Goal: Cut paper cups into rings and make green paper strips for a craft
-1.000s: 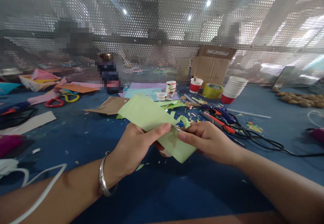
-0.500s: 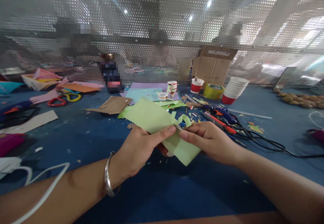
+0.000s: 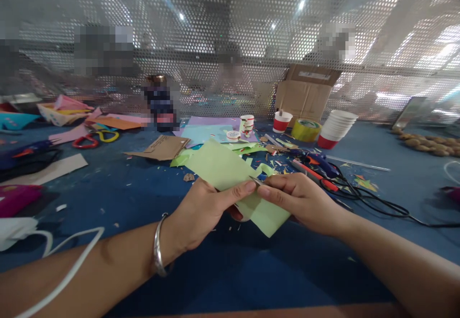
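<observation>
A sheet of light green paper [image 3: 219,164] is pinched in my left hand [image 3: 204,208], its thumb lying along the top of the sheet. My right hand [image 3: 298,198] is closed around a small pointed metal blade [image 3: 256,180]; its handle is hidden in the fingers. The blade's tip rests at the paper, close to my left thumb. A narrow curled strip of green paper [image 3: 266,169] rises just behind the blade. Beneath the sheet, my left fingers are mostly hidden, with a pale edge of something I cannot make out beside them.
Behind the hands lie brown cardboard [image 3: 161,146], paper scraps and purple paper [image 3: 215,120]. To the right are a glue gun [image 3: 321,164] with a looping black cable [image 3: 373,205], yellow tape [image 3: 306,130] and stacked paper cups [image 3: 338,129]. Scissors [image 3: 95,138] and a white cable [image 3: 77,265] are at left.
The view has shifted slightly, so everything sits a little further right. Both hands keep their hold on the paper and blade; the curled strip shows a smaller loop.
</observation>
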### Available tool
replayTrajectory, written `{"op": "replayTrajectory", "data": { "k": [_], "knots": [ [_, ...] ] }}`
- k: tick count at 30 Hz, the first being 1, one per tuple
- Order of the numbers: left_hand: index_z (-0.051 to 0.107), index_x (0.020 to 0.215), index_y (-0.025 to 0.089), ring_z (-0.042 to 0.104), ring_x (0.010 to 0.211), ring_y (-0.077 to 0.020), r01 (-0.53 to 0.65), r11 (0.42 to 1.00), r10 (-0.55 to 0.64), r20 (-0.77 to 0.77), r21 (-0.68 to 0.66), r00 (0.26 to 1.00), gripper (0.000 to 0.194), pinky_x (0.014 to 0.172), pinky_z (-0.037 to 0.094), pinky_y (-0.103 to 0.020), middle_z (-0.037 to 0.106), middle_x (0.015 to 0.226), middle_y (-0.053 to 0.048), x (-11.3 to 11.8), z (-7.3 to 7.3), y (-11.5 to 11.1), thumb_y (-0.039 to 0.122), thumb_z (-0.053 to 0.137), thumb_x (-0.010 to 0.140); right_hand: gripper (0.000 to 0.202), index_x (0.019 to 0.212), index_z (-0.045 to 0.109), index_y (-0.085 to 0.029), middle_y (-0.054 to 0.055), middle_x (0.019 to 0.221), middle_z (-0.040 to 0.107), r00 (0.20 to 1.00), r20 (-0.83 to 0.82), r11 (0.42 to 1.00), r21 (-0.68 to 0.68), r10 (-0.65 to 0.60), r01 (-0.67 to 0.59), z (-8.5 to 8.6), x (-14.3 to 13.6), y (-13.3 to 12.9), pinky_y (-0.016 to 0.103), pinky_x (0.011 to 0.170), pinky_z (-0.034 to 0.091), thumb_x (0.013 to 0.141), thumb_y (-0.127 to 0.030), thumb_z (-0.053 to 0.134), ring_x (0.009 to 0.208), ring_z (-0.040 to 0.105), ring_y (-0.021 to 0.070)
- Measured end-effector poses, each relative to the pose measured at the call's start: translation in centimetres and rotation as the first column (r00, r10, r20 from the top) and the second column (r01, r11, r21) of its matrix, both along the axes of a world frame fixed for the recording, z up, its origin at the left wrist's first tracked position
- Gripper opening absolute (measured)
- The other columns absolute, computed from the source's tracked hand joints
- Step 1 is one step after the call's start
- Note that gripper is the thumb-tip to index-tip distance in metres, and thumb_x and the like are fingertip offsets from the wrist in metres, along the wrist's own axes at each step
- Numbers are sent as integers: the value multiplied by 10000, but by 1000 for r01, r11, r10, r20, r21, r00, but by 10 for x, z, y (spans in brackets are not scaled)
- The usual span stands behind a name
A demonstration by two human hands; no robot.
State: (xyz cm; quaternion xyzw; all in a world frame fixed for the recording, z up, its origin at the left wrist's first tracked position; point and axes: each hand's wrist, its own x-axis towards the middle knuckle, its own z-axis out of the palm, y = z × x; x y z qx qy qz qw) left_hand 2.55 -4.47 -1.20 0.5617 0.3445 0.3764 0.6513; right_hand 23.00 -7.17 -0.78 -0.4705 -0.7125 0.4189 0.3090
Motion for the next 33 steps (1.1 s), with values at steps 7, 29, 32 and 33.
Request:
{"op": "replayTrajectory", "data": {
  "k": [7, 29, 32, 33],
  "knots": [
    [755, 853, 174, 649, 666, -145, 16, 1000, -16, 3, -15, 1000, 251, 503, 524, -200, 736, 792, -33, 1, -1, 1, 417, 795, 804, 502, 702, 536, -180, -29, 658, 453, 1000, 17, 1000, -9, -4, 4, -2, 0, 0, 231, 497, 336, 962, -609, 513, 569, 443, 99],
    [691, 792, 173, 618, 550, -111, 15, 985, -5, -62, 169, 998, 249, 446, 440, -170, 693, 639, 7, -12, 3, 10, 398, 700, 899, 441, 876, 678, -142, 16, 749, 588, 997, 36, 998, -8, 64, -64, -1, 4, 2, 241, 554, 387, 984, -539, 521, 647, 498, 119],
    [692, 766, 168, 614, 552, -105, 34, 987, -25, -58, 159, 998, 259, 470, 457, -172, 689, 623, 10, -11, 2, 10, 387, 698, 904, 430, 881, 680, -151, 15, 777, 615, 998, 22, 998, -26, 55, -54, -2, 6, 4, 247, 597, 418, 958, -557, 562, 674, 514, 126],
    [692, 760, 168, 610, 550, -103, 36, 988, -28, -56, 151, 998, 260, 476, 461, -173, 686, 619, 11, -10, 2, 9, 385, 700, 903, 424, 881, 680, -155, 16, 791, 625, 998, 12, 998, -31, 63, -63, -3, 6, 4, 251, 617, 430, 953, -558, 570, 690, 526, 131]
  ]
}}
